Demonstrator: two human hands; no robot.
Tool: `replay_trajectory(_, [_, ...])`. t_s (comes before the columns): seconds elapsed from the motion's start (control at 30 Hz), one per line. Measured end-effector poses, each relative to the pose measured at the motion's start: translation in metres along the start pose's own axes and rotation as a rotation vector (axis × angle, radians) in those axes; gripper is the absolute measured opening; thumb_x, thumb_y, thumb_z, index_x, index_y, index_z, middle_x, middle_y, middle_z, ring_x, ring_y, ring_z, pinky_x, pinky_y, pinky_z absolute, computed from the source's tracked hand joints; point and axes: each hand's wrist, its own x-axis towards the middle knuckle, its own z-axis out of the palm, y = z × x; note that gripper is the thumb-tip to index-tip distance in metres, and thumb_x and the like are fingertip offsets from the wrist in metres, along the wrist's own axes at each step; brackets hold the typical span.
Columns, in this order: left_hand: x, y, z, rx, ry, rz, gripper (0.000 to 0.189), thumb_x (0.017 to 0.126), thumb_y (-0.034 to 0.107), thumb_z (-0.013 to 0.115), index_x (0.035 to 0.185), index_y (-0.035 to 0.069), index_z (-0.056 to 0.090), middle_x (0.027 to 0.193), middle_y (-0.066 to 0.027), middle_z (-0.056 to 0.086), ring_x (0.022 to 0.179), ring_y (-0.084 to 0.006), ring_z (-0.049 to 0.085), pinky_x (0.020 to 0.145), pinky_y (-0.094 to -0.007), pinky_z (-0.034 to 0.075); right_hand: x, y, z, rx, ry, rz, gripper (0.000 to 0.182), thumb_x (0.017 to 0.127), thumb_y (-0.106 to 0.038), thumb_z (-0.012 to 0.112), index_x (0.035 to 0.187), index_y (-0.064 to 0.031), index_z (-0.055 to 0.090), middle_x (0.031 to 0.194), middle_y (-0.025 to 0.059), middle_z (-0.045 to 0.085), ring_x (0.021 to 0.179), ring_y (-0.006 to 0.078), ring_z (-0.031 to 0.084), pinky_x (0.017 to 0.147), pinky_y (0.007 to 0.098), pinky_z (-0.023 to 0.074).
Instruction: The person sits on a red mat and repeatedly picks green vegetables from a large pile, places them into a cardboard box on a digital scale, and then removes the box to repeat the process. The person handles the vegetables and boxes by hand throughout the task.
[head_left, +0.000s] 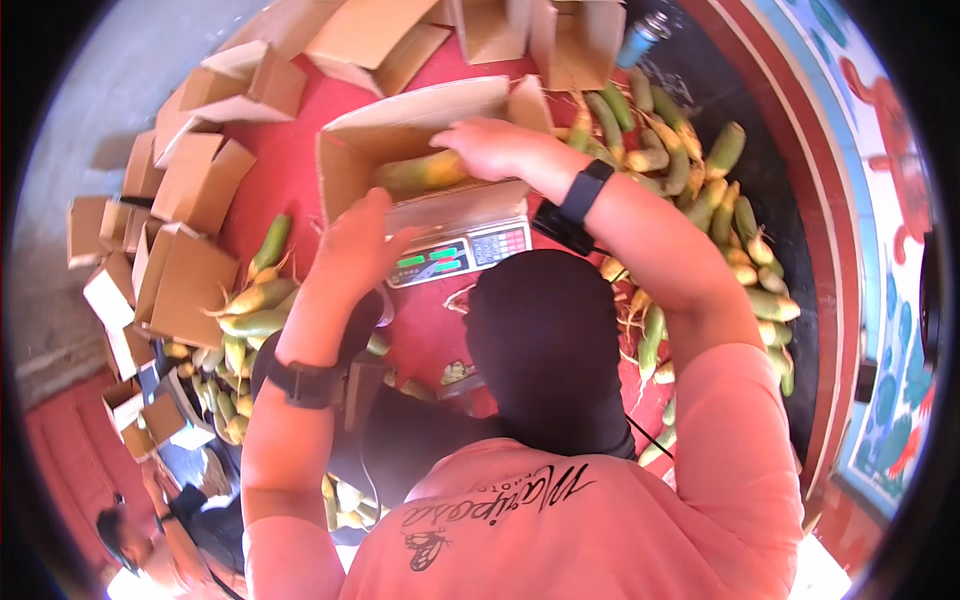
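An open cardboard box (360, 142) rests on a digital scale (457, 259) with a keypad and lit green displays. Inside lies a large green radish (420, 172) with a yellowish end. My right hand (484, 148) reaches over the box at that yellow end; its thumb is hidden, so its grip on the radish cannot be told. By the box's near left corner is my left hand (360, 240), thumb and fingers apart, holding nothing. Both wrists wear black bands.
Green radishes (675, 150) lie heaped on the right, and another pile (259, 300) is on the left. Several cardboard boxes (199, 180) stand left and beyond. A blue bottle (640, 41) is at the far right. Another person (165, 525) is at lower left.
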Motion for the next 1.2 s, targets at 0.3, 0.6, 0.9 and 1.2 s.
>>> replay_trajectory(0.3, [0.001, -0.009, 0.007, 0.044, 0.003, -0.001, 0.036, 0.081, 0.028, 0.064, 0.102, 0.002, 0.053, 0.096, -0.0225, 0.060, 0.090, -0.0396, 0.059, 0.077, -0.0427, 0.045, -0.165, 0.016, 0.009, 0.432, 0.795, 0.291, 0.022, 0.080, -0.012, 0.060, 0.099, -0.0017, 0.060, 0.092, 0.0170, 0.061, 0.086, 0.0340, 0.060, 0.074, 0.0379, 0.0487])
replay_trajectory(0.6, [-0.001, -0.002, 0.003, 0.136, 0.012, -0.071, 0.033, 0.082, 0.030, 0.061, 0.099, 0.002, 0.057, 0.096, -0.0189, 0.059, 0.091, -0.0362, 0.058, 0.078, -0.0423, 0.045, -0.416, 0.163, 0.234, 0.337, 0.666, 1.507, 0.036, 0.075, -0.029, 0.065, 0.098, -0.0010, 0.064, 0.093, 0.0188, 0.065, 0.090, 0.0346, 0.061, 0.081, 0.0406, 0.0478])
replay_trajectory(0.9, [0.004, 0.003, 0.003, 0.058, 0.074, -0.112, 0.034, 0.083, 0.029, 0.063, 0.098, -0.001, 0.060, 0.094, -0.0195, 0.063, 0.085, -0.0308, 0.064, 0.074, -0.0372, 0.049, -0.440, 0.247, 0.247, -0.114, 0.013, 1.318, 0.057, 0.074, -0.012, 0.069, 0.126, -0.0062, 0.046, 0.102, 0.0163, 0.063, 0.094, 0.0309, 0.061, 0.080, 0.0383, 0.0489])
replay_trajectory(1.2, [0.002, 0.001, -0.008, -0.015, 0.123, -0.204, 0.029, 0.084, 0.023, 0.063, 0.099, -0.002, 0.059, 0.090, -0.0183, 0.064, 0.082, -0.0297, 0.065, 0.071, -0.0362, 0.050, -0.428, 0.261, 0.234, 0.039, -0.168, 1.445, 0.092, 0.066, 0.005, 0.065, 0.143, -0.0212, 0.022, 0.111, 0.0203, 0.060, 0.105, 0.0338, 0.058, 0.086, 0.0405, 0.0472])
